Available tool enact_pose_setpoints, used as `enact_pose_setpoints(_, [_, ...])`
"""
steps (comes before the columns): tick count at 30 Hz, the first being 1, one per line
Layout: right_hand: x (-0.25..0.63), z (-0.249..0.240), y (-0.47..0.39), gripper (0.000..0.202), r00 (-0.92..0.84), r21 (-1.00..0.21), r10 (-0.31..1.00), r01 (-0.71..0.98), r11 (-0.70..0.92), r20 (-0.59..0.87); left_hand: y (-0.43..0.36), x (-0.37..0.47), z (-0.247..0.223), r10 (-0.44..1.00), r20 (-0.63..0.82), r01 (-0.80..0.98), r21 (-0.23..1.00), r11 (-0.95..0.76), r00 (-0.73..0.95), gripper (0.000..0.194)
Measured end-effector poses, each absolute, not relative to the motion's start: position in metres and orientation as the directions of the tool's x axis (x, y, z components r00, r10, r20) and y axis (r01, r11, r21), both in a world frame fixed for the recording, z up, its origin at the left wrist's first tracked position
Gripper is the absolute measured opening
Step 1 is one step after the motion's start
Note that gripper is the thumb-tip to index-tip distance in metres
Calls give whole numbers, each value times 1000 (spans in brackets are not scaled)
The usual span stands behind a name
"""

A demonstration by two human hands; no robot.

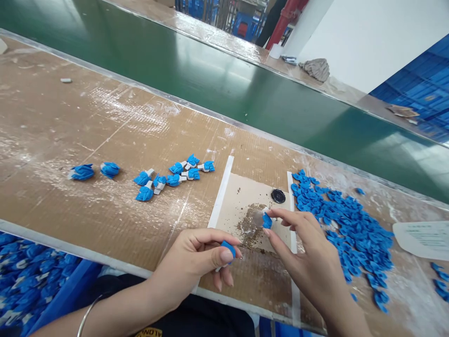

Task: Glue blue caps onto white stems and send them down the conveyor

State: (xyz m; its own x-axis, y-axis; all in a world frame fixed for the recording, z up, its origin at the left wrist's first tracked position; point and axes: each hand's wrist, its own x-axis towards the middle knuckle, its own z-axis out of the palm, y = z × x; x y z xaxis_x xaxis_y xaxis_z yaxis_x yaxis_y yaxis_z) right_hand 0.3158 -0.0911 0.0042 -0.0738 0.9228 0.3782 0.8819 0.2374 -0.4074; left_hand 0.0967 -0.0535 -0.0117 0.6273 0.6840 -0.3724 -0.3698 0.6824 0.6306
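My left hand (206, 257) is closed round a blue and white plastic part (228, 249), mostly covered by the thumb and fingers. Between thumb and forefinger, my right hand (305, 243) pinches a small blue plastic piece (267, 221) above a wet, stained patch of cardboard (224, 210). The two parts are apart. Just beyond the right fingertips lies a round black cap (278, 196). To the right spreads a heap of loose blue pieces (351, 224). Left of the patch lie several blue pieces joined to white ones (173, 179).
A green conveyor belt (210, 70) runs beyond the cardboard-covered table (87, 117). At lower left stands a blue bin (75, 292) full of blue and white parts. A crumpled grey cloth (315, 69) lies on the far ledge. White paper (423, 239) rests at right.
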Motion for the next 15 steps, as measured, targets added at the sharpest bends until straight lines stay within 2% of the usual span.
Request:
enact_pose_setpoints(3, [305,3,-100,28,162,-738,938,662,127,307,-55,99,-10,714,-370,-365,667,649,594,26])
enact_pose_setpoints(5, [295,2,-106,30,281,-924,941,374,73,188,-56,100,-10,718,-370,-382,655,652,590,26])
enact_pose_setpoints(6, [289,2,-109,31,307,-973,943,222,57,125,-57,101,-10,714,-370,-395,639,660,594,25])
enact_pose_setpoints(8, [277,2,-112,30,317,-998,948,-40,40,26,-58,102,-10,705,-363,-422,605,675,609,23])
enact_pose_setpoints(10, [265,2,-115,27,316,-974,948,-221,41,-32,-60,103,-9,695,-349,-441,577,688,628,22])
enact_pose_setpoints(12, [255,1,-118,24,300,-945,951,-325,30,-73,-61,104,-10,692,-335,-454,562,692,640,23])
enact_pose_setpoints(15, [246,-3,-122,25,261,-932,960,-363,5,-97,-62,104,-11,701,-316,-470,560,682,640,24])
